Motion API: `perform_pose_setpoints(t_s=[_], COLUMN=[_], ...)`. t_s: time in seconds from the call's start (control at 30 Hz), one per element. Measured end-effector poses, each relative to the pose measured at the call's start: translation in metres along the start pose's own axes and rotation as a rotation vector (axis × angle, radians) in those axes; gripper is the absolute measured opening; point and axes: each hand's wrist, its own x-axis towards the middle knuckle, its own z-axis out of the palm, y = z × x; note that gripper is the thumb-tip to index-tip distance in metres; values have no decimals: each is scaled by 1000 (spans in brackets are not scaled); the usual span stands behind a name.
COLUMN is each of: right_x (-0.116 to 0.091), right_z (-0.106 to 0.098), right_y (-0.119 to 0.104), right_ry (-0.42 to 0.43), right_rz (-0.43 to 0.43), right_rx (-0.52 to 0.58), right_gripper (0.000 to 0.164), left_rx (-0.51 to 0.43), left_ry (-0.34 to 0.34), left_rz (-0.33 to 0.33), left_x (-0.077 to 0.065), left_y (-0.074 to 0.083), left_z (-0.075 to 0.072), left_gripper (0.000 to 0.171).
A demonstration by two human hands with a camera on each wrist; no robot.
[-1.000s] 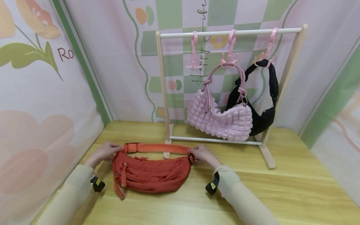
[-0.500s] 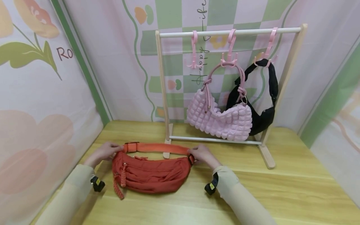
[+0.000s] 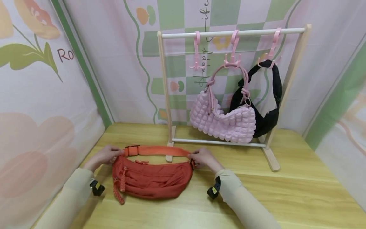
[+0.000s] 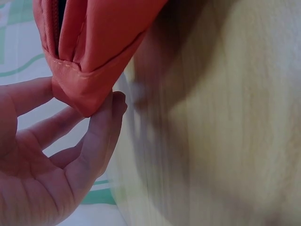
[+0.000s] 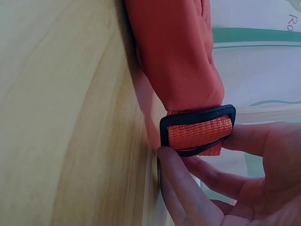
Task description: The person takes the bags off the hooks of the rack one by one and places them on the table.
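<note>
A red waist bag (image 3: 154, 179) with an orange strap (image 3: 160, 150) is on the wooden table, front towards me. Its left end is pinched between the thumb and fingers of my left hand (image 3: 104, 156); the left wrist view shows the fingertips on the stitched red corner (image 4: 87, 89). At the opposite end, my right hand (image 3: 204, 158) pinches the strap beside a black buckle (image 5: 197, 130). Two braided zipper pulls (image 3: 123, 180) dangle at the bag's left side.
Behind the bag stands a wooden rack (image 3: 164, 86) with pink hooks (image 3: 196, 51). A lilac quilted bag (image 3: 223, 122) hangs from the middle hook, a black bag (image 3: 267, 122) from the right one. The left hook carries nothing. Printed curtains (image 3: 120, 63) enclose the table.
Both hands have shifted the waist bag slightly to the left and a little towards me. Their grip on its ends is the same. The hanging bags have not moved.
</note>
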Motion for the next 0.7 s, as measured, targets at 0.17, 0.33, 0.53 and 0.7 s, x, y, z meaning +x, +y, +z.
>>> perform_pose_setpoints(t_s=[0.17,0.33,0.53,0.7], right_x=[-1,-2,-4,-7], right_z=[0,-1,-4,-7], right_y=[0,0,-1,-3], right_ry=[-7,-20,-8,14], right_rz=[-11,-24,-40,-28], right_rx=[-16,10,1,-22], right_gripper=[24,26,31,32], left_rx=[-1,0,18,60], left_ry=[-7,-9,1,15], left_rz=[1,10,24,35], left_x=[-3,-2,-2,-3], left_y=[0,-1,-1,0], left_z=[-2,-1,0,2], left_gripper=[42,43,44,43])
